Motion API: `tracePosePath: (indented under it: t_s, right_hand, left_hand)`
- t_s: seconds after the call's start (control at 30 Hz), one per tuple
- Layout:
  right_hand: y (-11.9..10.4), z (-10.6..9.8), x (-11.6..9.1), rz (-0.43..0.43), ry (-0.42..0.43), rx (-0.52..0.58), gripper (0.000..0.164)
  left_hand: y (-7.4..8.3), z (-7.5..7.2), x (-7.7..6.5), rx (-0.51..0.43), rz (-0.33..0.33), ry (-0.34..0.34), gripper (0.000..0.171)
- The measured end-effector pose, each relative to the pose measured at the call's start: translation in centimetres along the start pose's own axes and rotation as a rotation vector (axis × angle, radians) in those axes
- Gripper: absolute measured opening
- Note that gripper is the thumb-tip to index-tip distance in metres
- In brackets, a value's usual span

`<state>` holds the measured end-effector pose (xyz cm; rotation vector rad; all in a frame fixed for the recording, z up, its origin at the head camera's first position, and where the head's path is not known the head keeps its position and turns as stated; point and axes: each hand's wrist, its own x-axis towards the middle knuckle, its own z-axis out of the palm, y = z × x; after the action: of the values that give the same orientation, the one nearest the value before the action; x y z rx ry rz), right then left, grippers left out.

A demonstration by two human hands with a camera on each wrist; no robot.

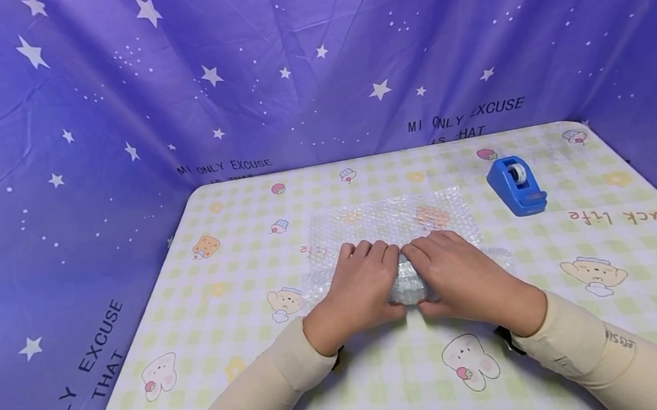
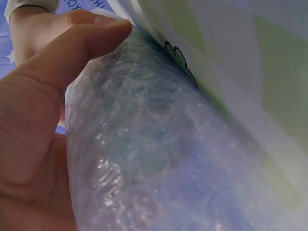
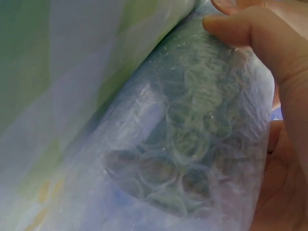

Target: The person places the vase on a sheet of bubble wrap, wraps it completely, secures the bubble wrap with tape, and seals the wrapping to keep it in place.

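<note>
Side by side at the middle of the table, my left hand (image 1: pixel 362 287) and right hand (image 1: pixel 466 274) grip a roll of bubble wrap (image 1: pixel 408 282), thumbs on the near side and fingers over the top. Beyond them the loose end of the bubble wrap sheet (image 1: pixel 388 216) lies flat. In the left wrist view the left thumb (image 2: pixel 91 41) rests against the rolled layers (image 2: pixel 144 120). A darker shape shows through the bubbles (image 3: pixel 187 139) in the right wrist view; what is wrapped inside is blurred by the layers.
A blue tape dispenser (image 1: pixel 517 185) with a roll of tape stands at the back right of the table. The tabletop (image 1: pixel 187 334) has a green-and-white checked cover with cartoon prints. A purple star-patterned curtain (image 1: pixel 295 91) hangs behind and at both sides.
</note>
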<state>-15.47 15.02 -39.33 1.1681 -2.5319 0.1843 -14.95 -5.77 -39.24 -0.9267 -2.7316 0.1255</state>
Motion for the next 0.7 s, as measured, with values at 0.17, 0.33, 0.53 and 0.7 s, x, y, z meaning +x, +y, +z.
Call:
tracePosePath:
  t_s: [0.17,0.33,0.53,0.7]
  right_hand:
    - [-0.02,-0.09,-0.02,0.006,-0.015,0.008,0.085]
    - [-0.06,-0.18,0.01,0.006,-0.021,0.012,0.084]
    - [-0.04,-0.26,0.0,-0.001,-0.017,0.008,0.083]
    - [-0.01,-0.24,-0.03,-0.004,-0.016,0.003,0.084]
  left_hand:
    - [0.13,-0.09,-0.01,-0.003,-0.005,-0.01,0.08]
    - [0.26,-0.12,0.04,0.005,-0.014,-0.021,0.082]
    - [0.53,-0.09,0.02,0.028,-0.024,-0.031,0.092]
    - [0.79,-0.13,-0.04,0.053,-0.025,-0.034,0.095]
